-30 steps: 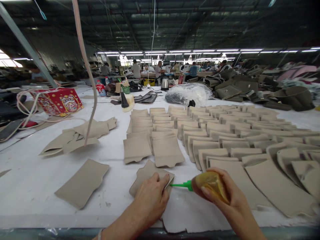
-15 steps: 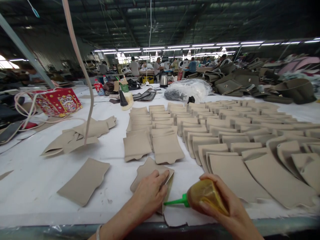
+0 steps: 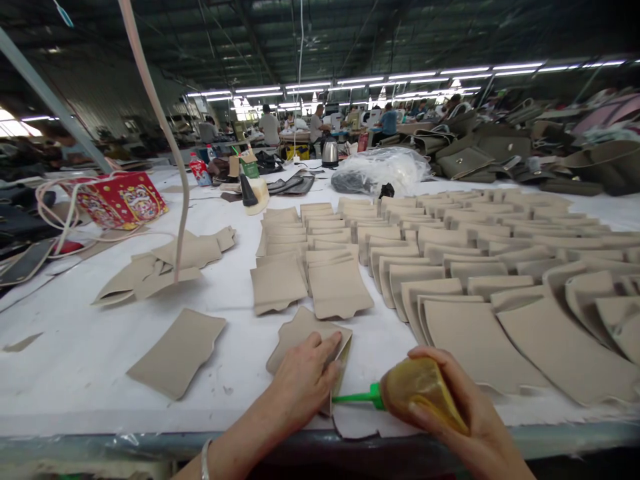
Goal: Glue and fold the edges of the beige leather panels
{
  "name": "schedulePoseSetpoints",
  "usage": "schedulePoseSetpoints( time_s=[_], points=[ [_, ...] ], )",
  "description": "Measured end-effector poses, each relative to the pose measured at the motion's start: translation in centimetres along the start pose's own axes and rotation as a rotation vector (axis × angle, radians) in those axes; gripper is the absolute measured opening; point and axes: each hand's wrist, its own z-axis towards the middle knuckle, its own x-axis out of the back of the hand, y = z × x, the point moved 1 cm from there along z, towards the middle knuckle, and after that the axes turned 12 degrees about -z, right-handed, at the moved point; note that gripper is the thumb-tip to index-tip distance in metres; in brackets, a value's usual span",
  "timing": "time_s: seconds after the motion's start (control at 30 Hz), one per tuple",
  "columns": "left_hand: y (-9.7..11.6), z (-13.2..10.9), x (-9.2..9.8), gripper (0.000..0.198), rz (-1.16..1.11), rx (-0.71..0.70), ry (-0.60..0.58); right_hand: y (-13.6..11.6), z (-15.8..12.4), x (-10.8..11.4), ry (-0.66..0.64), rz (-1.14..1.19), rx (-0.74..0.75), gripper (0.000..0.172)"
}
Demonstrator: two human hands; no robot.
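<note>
In the head view, my left hand (image 3: 306,379) presses on a taupe leather-like piece (image 3: 294,332) near the table's front edge. Its index finger stretches toward the piece's right corner; the other fingers are bent over it and the thumb is partly hidden. The piece's right edge stands slightly raised, showing a yellowish side. My right hand (image 3: 473,417) is wrapped around a yellowish squeeze bottle (image 3: 417,390) tilted on its side. The bottle's thin green nozzle (image 3: 357,398) points left, its tip at the piece's lower right edge. Another taupe piece (image 3: 177,353) lies flat to the left.
Overlapping rows of taupe pieces (image 3: 460,333) cover the right side of the white table (image 3: 240,407). More pieces (image 3: 170,267) lie loose at the left, below a hanging hose (image 3: 177,173). Farther back are a red bag (image 3: 123,200), a kettle (image 3: 330,153) and plastic wrap (image 3: 383,170).
The camera view has shifted slightly, so the table's front edge shows more. Both hands keep their hold, and the nozzle tip stays at the piece's edge, perhaps slightly farther up.
</note>
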Motion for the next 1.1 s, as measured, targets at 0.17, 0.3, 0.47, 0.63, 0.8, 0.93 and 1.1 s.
schedulePoseSetpoints(
  time_s=[0.17, 0.3, 0.47, 0.63, 0.8, 0.93, 1.1],
  points=[
    [0.2, -0.1, 0.3, 0.047, 0.002, 0.017, -0.007, 0.3, -0.6, -0.2, 0.031, -0.016, -0.009, 0.045],
    [0.2, -0.3, 0.3, 0.046, 0.001, 0.012, -0.013, 0.9, -0.9, -0.2, 0.034, 0.009, 0.004, 0.045],
    [0.1, -0.3, 0.1, 0.046, -0.001, 0.018, -0.009, 1.0, -0.4, 0.1, 0.066, -0.038, 0.018, 0.042],
    [0.1, -0.2, 0.0, 0.047, -0.016, 0.013, -0.013, 1.3, -1.0, -0.6, 0.062, 0.017, 0.060, 0.043],
    [-0.1, -0.2, -0.1, 0.048, -0.011, 0.018, -0.005, 1.6, -0.3, -0.5, 0.072, -0.039, 0.057, 0.042],
    [-0.2, 0.0, -0.2, 0.046, -0.019, 0.024, -0.009, 1.1, 0.8, 0.2, 0.190, -0.119, 0.091, 0.043],
    [0.0, 0.0, -0.1, 0.048, -0.021, 0.025, -0.006, 1.5, 0.4, -0.3, 0.036, 0.007, 0.057, 0.044]
  ],
)
